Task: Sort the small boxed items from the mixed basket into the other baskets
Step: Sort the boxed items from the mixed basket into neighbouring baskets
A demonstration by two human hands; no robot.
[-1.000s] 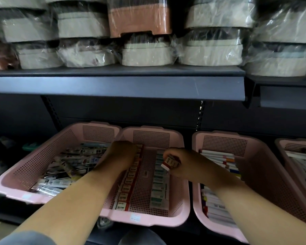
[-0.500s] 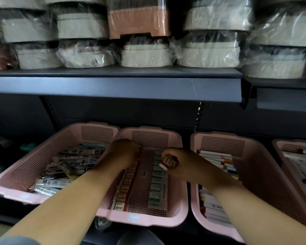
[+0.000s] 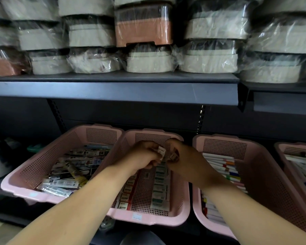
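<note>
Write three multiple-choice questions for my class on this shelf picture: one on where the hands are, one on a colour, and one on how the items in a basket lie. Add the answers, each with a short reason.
1. Where do the left hand and right hand meet?
A. on the upper shelf
B. over the second basket from the left
C. over the basket at the far right

2. What colour is that basket?
A. blue
B. pink
C. grey

3. How do the items in the leftmost basket lie?
A. in a jumble
B. in neat rows
C. stood on end in stacks

Answers:
1 B, because both hands hold small boxes above its rows.
2 B, because its rim and holed walls are pink.
3 A, because they lie crossed at many angles.
</note>
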